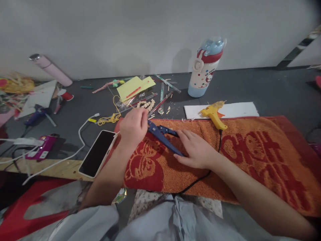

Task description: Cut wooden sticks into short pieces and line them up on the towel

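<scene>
A blue-handled cutter [165,140] lies slantwise over the orange and red towel [200,180], its handles spread apart. My right hand [194,150] is around the handle ends, thumb on the lower one and fingers on the upper one. Closed at the tool's head, my left hand [134,126] hides the jaws. What its fingers pinch is hidden; a thin white end [116,134] shows beside that hand, over the phone's edge. Just beyond the left hand lie small pale cut pieces [146,104] in a pile, with loose bits scattered around.
Behind the towel, a yellow glue gun [213,114] rests on a white board [242,109], its cord crossing the towel. A drink bottle [206,70] stands at the back. On the left are a phone [97,154], yellow cord [110,118], white cable [80,134] and purple power strip [45,147].
</scene>
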Demonstrator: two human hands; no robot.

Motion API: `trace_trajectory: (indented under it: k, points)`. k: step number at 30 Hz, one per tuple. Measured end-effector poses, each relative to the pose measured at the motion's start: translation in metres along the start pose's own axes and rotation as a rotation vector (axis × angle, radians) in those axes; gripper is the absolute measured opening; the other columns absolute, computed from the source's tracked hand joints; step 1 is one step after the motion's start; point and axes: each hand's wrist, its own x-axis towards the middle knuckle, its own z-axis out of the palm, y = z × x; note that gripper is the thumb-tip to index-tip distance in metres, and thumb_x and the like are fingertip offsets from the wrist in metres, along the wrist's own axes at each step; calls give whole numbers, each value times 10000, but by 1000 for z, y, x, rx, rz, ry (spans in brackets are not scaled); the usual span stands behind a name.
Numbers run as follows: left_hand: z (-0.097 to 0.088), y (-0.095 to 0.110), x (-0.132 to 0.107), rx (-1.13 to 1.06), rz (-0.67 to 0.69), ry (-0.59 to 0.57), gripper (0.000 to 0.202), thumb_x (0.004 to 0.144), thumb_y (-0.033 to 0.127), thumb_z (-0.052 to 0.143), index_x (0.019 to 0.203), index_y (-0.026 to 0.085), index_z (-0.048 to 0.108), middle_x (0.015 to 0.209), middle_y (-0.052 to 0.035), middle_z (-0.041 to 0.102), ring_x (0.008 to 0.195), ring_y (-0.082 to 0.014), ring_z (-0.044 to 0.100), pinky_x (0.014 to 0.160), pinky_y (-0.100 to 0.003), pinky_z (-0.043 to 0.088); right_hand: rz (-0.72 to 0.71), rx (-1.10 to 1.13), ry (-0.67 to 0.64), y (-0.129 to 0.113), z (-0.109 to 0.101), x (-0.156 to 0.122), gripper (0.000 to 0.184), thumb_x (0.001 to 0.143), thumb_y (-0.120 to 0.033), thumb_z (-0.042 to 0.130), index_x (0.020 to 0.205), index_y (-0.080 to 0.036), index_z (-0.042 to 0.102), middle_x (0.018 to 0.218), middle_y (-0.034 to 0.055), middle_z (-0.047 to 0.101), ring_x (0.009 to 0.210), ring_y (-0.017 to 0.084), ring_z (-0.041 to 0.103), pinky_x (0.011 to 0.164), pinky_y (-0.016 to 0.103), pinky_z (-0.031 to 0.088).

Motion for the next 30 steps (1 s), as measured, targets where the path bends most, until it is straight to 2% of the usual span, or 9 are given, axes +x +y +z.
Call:
trace_trajectory:
  k: [5, 9, 12, 15, 17, 20, 25, 27, 30]
  points:
    - [-1, 13, -3, 51, 186, -115, 205, 928, 247, 444, 857, 198, 630, 770, -47, 671, 735, -163, 595, 669, -272, 423, -109, -103, -110, -19, 3, 1, 647, 784, -424, 553, 1247, 25, 506, 1044, 248, 622, 958, 357, 588, 857, 512, 488]
    - [-1, 15, -4, 49, 227, -149, 189, 922, 244, 454, 876, 199, 631, 761, -45, 656, 724, -162, 584, 655, -274, 417, -86, -194, -124, -26, 5, -3, 736, 726, -450, 610, 1271, 33, 508, 1117, 274, 603, 1007, 391, 566, 911, 532, 454]
    - [0, 18, -6, 20, 238, -186, 183, 923, 248, 458, 876, 202, 628, 757, -41, 646, 715, -160, 575, 641, -279, 406, -62, -195, -84, -28, 7, -7, 867, 657, -548, 661, 1325, -25, 482, 1226, 265, 573, 1127, 423, 521, 1023, 554, 374]
    - [2, 22, -8, -6, 282, -207, 184, 922, 246, 464, 847, 197, 624, 773, -39, 644, 718, -154, 570, 641, -274, 407, -48, -109, -61, -24, 5, -8, 968, 644, -689, 630, 1326, -19, 477, 1273, 292, 548, 1184, 455, 490, 1021, 586, 369]
    - [3, 26, -9, -31, 336, -220, 179, 919, 236, 469, 838, 190, 623, 783, -41, 647, 721, -151, 574, 652, -272, 418, -18, -31, -41, -19, -1, -6, 845, 764, -660, 547, 1298, -7, 499, 1252, 300, 564, 1140, 439, 535, 958, 571, 431]
    - [4, 32, -12, -91, 389, -273, 182, 920, 234, 465, 853, 186, 627, 785, -43, 650, 717, -149, 583, 660, -272, 432, 110, 154, 131, -8, -10, -1, 477, 921, -454, 436, 1241, -120, 550, 1120, 201, 652, 1025, 337, 618, 866, 494, 499]
    - [6, 41, -19, -173, 434, -322, 170, 918, 252, 476, 913, 186, 633, 815, -48, 663, 722, -146, 601, 648, -263, 448, 233, 585, 331, 2, -13, 4, 194, 892, -341, 529, 949, -189, 635, 884, 72, 693, 813, 216, 640, 747, 353, 511]
    - [7, 42, -21, -198, 444, -318, 149, 911, 242, 493, 920, 178, 627, 820, -53, 668, 729, -145, 614, 654, -260, 461, 260, 690, 340, 4, -11, 5, 155, 875, -317, 549, 854, -186, 631, 822, 54, 680, 773, 197, 627, 711, 325, 495]
    - [8, 42, -23, -230, 459, -277, 117, 900, 227, 524, 953, 177, 616, 838, -45, 687, 740, -135, 635, 664, -247, 476, 258, 751, 315, 6, -9, 7, 139, 861, -293, 558, 837, -177, 632, 801, 45, 668, 752, 178, 606, 695, 303, 470]
